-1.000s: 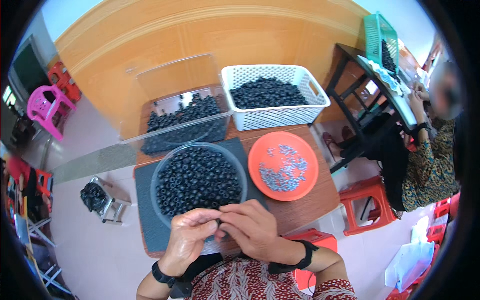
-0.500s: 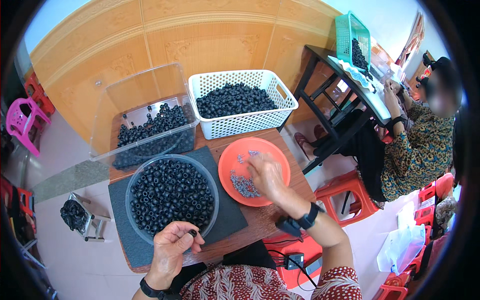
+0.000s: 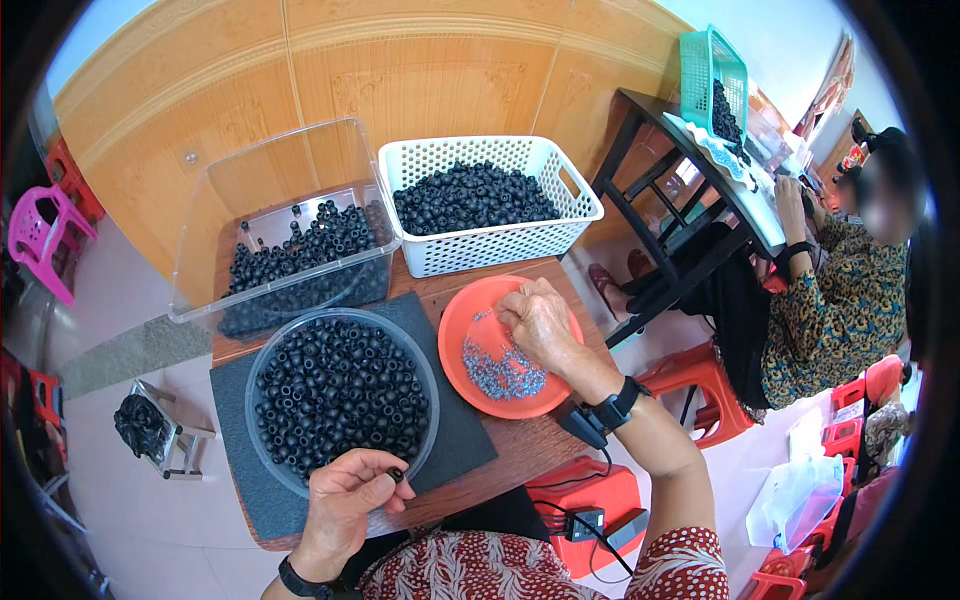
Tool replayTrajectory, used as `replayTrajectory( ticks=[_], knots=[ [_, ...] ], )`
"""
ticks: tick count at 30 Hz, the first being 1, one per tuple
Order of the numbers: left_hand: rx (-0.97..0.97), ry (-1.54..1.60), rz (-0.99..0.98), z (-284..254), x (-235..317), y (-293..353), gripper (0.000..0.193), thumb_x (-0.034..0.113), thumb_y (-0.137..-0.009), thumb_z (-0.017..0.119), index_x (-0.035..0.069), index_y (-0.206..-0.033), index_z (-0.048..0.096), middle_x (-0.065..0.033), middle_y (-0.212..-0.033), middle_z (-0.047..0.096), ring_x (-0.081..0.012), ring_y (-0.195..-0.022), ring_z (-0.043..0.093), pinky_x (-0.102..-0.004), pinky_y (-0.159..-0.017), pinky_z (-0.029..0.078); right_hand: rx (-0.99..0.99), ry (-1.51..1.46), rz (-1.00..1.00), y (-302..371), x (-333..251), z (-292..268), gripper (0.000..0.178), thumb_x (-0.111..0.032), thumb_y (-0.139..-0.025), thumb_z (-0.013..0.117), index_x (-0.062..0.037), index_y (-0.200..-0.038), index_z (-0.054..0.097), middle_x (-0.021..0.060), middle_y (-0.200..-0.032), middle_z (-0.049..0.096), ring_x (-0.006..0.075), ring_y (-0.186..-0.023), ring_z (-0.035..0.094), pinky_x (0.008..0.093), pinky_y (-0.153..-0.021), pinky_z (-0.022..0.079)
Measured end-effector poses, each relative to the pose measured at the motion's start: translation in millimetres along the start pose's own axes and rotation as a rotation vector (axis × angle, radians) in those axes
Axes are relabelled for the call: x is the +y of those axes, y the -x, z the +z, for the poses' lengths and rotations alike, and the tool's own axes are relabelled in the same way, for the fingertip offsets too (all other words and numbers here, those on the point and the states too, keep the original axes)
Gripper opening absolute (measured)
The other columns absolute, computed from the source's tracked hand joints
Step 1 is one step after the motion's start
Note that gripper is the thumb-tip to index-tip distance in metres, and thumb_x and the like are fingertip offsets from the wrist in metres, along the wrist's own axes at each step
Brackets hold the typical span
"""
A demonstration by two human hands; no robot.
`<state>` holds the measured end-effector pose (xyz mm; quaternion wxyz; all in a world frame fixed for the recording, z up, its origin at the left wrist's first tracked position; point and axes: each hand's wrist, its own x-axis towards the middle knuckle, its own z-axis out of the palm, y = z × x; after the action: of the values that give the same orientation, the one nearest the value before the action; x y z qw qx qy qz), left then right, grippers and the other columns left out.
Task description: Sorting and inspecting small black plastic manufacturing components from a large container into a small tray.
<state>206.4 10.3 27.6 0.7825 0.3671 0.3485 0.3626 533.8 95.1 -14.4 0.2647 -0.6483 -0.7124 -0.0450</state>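
My left hand (image 3: 350,495) is closed, with a small black ring-shaped part (image 3: 396,475) pinched between thumb and forefinger. It is at the near edge of a round clear tub (image 3: 437,400) heaped with black hollow parts (image 3: 340,385) of the same look. Over the far right side of an orange plate (image 3: 455,300) is my right hand (image 3: 540,325), its fingertips bent down and drawn together. Whatever they hold, if anything, is hidden. Tiny silvery-grey pieces (image 3: 500,372) lie scattered on the plate, nearest to my right hand's fingers.
Behind the tub, a clear plastic bin (image 3: 280,290) and a white perforated basket (image 3: 490,255) hold more black parts. A dark mat (image 3: 460,440) lies under the tub on the wooden table (image 3: 530,440). At right, another person works at a black table (image 3: 640,110). Red stools (image 3: 700,390) stand nearby.
My right hand has moved slightly up and to the right over the plate. The tiny pieces are spread wider. My left hand still pinches the black part, its hole now facing up more.
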Motion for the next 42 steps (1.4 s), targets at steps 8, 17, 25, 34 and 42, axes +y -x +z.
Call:
replayTrajectory(
  ticks=[8,17,25,34,42],
  knots=[
    [0.020,0.023,-0.010,2.0,-1.9,-0.6,0.025,0.008,-0.085,0.066,-0.007,-0.103,0.061,-0.0153,-0.082,0.067,-0.0161,-0.069,0.064,-0.0239,-0.062,0.053,-0.138,0.084,-0.110,-8.1,6.6,17.6,0.013,-0.009,-0.067,0.072,-0.0072,-0.079,0.067,0.0098,-0.075,0.057,0.0302,-0.077,0.053,0.0410,-0.067,0.045],
    [0.063,0.082,0.039,-0.4,-5.7,-1.6,0.024,0.008,-0.085,0.066,-0.007,-0.103,0.060,-0.0161,-0.084,0.066,-0.0178,-0.069,0.063,-0.0265,-0.063,0.051,-0.067,-0.108,-0.148,6.8,-28.3,-12.4,0.007,-0.007,-0.071,0.068,-0.0048,-0.070,0.061,0.0139,-0.072,0.058,0.0332,-0.072,0.055,0.0441,-0.066,0.044],
    [0.080,0.014,0.136,1.9,-10.4,0.0,0.024,0.005,-0.083,0.067,-0.005,-0.104,0.063,-0.0137,-0.085,0.067,-0.0162,-0.073,0.064,-0.0255,-0.065,0.052,-0.452,-0.876,-0.152,39.0,-143.3,-63.9,0.009,-0.011,-0.077,0.069,-0.0033,-0.079,0.065,0.0073,-0.074,0.061,0.0245,-0.071,0.057,0.0362,-0.062,0.045],
    [0.073,-0.378,0.305,-2.9,-12.4,12.9,0.023,0.005,-0.087,0.065,0.001,-0.109,0.065,-0.0004,-0.090,0.061,-0.0070,-0.079,0.057,-0.0195,-0.068,0.046,-0.640,-0.935,0.000,38.7,-161.2,-66.2,0.019,-0.016,-0.080,0.069,0.0022,-0.082,0.066,0.0132,-0.076,0.063,0.0236,-0.071,0.060,0.0327,-0.063,0.046],
    [0.018,-0.129,0.242,-4.8,-13.7,21.1,0.022,0.007,-0.088,0.064,-0.001,-0.108,0.063,-0.0050,-0.097,0.065,-0.0088,-0.080,0.059,-0.0218,-0.071,0.050,-0.650,-0.926,0.084,43.9,-171.2,-61.4,0.026,-0.021,-0.083,0.069,0.0029,-0.077,0.065,0.0121,-0.065,0.061,0.0173,-0.059,0.057,0.0317,-0.054,0.043]
  ],
)
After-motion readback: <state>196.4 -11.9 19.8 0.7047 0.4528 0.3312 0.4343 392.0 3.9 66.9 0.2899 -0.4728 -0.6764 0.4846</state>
